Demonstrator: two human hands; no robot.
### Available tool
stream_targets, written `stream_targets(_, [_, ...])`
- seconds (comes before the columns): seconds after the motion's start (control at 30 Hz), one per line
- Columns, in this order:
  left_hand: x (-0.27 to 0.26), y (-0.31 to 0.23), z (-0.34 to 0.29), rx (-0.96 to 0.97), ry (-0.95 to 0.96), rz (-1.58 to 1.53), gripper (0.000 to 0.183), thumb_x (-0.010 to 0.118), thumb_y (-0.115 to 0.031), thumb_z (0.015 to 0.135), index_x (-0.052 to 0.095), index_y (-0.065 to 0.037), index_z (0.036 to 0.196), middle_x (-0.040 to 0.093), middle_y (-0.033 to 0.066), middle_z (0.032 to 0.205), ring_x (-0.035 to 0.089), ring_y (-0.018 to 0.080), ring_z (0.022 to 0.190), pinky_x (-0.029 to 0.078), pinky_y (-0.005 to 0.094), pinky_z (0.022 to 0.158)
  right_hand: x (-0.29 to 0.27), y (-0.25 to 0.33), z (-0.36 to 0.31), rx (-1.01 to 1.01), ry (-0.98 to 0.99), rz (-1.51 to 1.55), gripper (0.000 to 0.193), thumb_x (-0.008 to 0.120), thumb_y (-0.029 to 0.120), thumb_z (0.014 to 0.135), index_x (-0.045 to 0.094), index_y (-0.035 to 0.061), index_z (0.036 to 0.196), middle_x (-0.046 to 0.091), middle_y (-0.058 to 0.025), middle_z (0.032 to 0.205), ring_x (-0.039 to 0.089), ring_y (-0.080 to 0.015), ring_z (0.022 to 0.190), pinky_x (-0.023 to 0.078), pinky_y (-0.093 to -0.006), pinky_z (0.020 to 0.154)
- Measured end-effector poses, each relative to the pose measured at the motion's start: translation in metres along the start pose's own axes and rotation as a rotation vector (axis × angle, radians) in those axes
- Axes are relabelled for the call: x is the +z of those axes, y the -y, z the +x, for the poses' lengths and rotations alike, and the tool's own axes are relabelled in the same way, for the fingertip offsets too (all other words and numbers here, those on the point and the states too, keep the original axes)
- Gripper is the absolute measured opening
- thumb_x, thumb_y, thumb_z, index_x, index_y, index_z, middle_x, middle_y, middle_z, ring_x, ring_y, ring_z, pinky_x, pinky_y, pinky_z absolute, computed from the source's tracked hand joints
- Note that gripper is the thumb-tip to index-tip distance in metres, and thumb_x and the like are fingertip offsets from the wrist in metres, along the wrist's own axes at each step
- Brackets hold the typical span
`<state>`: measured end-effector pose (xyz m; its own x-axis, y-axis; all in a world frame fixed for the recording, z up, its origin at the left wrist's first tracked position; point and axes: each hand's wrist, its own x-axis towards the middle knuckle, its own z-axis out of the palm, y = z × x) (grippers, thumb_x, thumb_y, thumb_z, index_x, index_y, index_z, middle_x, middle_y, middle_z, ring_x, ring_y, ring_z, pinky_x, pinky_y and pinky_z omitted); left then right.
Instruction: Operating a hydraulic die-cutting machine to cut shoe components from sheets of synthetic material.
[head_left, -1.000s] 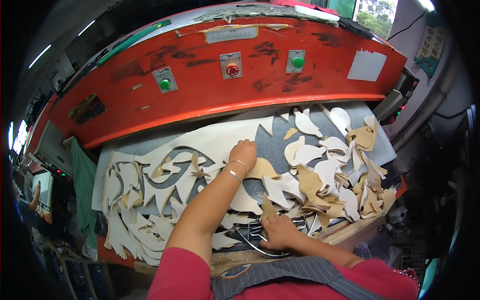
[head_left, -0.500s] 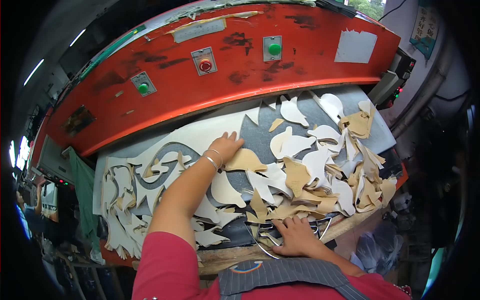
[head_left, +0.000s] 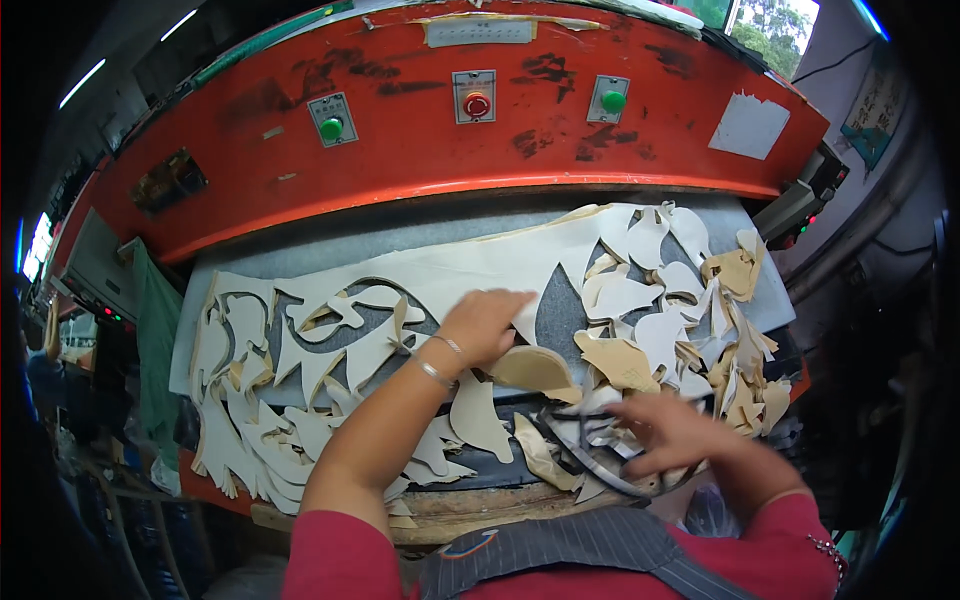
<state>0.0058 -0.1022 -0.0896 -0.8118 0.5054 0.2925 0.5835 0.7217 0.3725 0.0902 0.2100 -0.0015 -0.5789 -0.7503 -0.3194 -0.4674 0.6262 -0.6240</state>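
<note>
My left hand (head_left: 485, 325) rests over a wide white sheet (head_left: 470, 265) of layered material with curved cut-outs, its fingers stretched out to the right. Just below its fingers lies a thick curved tan piece (head_left: 535, 370), and a white curved piece (head_left: 480, 415) is nearer to me. By the front edge, my right hand (head_left: 665, 435) is smeared by motion, its fingers curled at a metal-edged cutting die (head_left: 585, 445) with a curved outline. The die is blurred too, and part of it is hidden under the hand. A crumpled tan scrap (head_left: 542, 452) sits left of the die.
A red machine beam (head_left: 400, 130) with green and red push buttons spans the far side. Cut offcuts pile up at the right (head_left: 740, 370) and left (head_left: 255, 430) of the grey bed (head_left: 225, 255). A wooden edge (head_left: 470, 515) runs along the front.
The view has turned, so the machine sits further right. The white sheet reaches further right among the loose pieces. My right hand and the die have moved right along the front edge.
</note>
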Motion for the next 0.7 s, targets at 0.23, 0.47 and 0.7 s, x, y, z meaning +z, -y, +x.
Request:
stream_targets(0.23, [-0.002,0.017,-0.07,-0.645,-0.123,0.194,0.048,0.058,-0.029,0.083,0.054,-0.004,0.124,0.059,0.0175,0.119,0.054,0.0292,0.111,0.032,0.0464,0.101,-0.111,0.038,0.086,-0.305,-0.357,-0.311,0.082,0.07,0.034,0.058,0.048,0.0044,0.132,0.056,-0.014,0.099,0.054,-0.0309,0.093,0.043,-0.0393,0.082])
stream_targets(0.47, [0.059,0.007,-0.077,-0.624,-0.405,0.26,0.043,0.059,-0.023,0.084,0.056,0.006,0.116,0.054,0.021,0.126,0.049,0.0335,0.119,0.032,0.0436,0.106,-0.065,0.003,0.281,-0.306,-0.178,-0.351,0.084,0.068,0.037,0.058,0.048,0.0078,0.134,0.061,-0.0152,0.102,0.06,-0.0305,0.095,0.046,-0.0415,0.083])
stream_targets(0.7, [0.051,0.007,-0.081,-0.63,-0.51,0.139,0.039,0.063,-0.02,0.081,0.058,0.004,0.111,0.057,0.0207,0.12,0.051,0.0341,0.114,0.033,0.0441,0.105,-0.04,-0.001,0.325,-0.237,-0.043,-0.441,0.084,0.066,0.038,0.059,0.046,0.0096,0.135,0.061,-0.0149,0.108,0.057,-0.0316,0.102,0.044,-0.0425,0.088])
